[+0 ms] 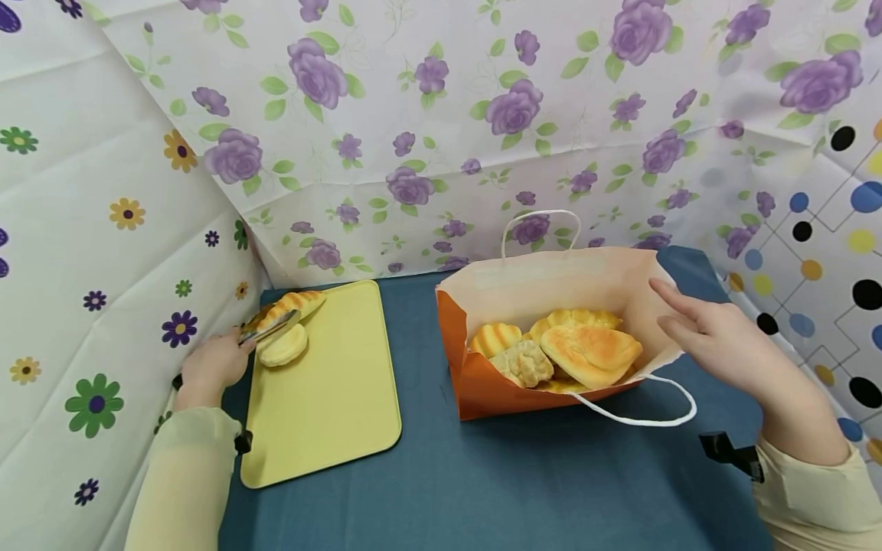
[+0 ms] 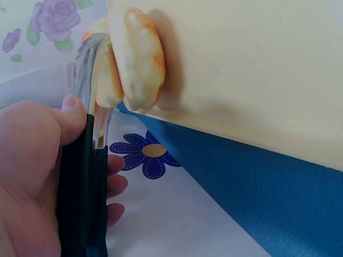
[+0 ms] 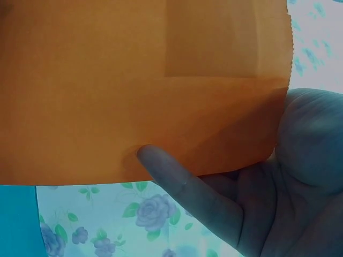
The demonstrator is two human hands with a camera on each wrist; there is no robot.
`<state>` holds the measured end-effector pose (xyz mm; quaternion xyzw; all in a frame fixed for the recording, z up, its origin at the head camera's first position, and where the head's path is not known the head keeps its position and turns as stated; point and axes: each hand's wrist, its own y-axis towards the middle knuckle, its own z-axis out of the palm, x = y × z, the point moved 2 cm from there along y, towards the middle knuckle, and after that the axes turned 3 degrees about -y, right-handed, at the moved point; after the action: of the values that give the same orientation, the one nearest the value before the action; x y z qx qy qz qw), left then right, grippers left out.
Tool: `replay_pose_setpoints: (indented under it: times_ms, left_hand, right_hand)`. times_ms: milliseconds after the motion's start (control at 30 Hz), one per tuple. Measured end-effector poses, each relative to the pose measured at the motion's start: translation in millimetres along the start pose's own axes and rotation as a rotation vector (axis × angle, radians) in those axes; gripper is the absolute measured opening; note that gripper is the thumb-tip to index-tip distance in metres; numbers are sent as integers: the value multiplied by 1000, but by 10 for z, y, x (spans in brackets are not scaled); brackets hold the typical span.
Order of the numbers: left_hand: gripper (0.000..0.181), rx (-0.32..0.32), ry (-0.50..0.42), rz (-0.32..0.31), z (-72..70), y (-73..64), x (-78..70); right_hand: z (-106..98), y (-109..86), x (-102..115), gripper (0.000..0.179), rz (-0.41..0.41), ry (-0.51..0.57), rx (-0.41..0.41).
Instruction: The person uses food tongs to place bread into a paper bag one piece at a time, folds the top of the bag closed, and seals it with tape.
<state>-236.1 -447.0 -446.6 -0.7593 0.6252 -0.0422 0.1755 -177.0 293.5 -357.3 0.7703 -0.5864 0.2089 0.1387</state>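
My left hand [image 1: 215, 366] grips black-handled metal tongs [image 2: 80, 176] at the left edge of a yellow tray [image 1: 324, 413]. The tongs' metal ends are around a striped, golden bread [image 1: 296, 306] at the tray's far left corner. Beside it on the tray sits a pale round bun [image 1: 284, 346]. My right hand [image 1: 733, 344] is at the right side of an orange paper bag [image 1: 482, 394], fingers mostly straight. In the right wrist view one finger [image 3: 182, 184] touches the bag's orange outside. Several breads, including a golden triangular one [image 1: 592, 353], fill the bag.
A blue cloth [image 1: 427, 474] covers the table under tray and bag. White rope handles [image 1: 641, 421] stick out from the bag's front and back. Flower-printed sheets [image 1: 413, 138] stand at the back and left, a dotted one [image 1: 827, 306] at the right.
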Motion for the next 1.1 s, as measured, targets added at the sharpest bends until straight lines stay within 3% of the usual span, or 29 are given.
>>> replay_pose_setpoints:
  times_ms: [200, 900, 1100]
  left_hand:
    - [71, -9, -12, -12, 12, -16, 10]
    - [74, -46, -79, 35, 37, -45, 18]
    - [73, -96, -66, 68, 54, -65, 2]
  right_hand:
    - [-4, 0, 11, 63, -5, 0, -1]
    - [-2, 17, 21, 63, 10, -4, 16]
    - [-3, 22, 32, 63, 6, -1, 16]
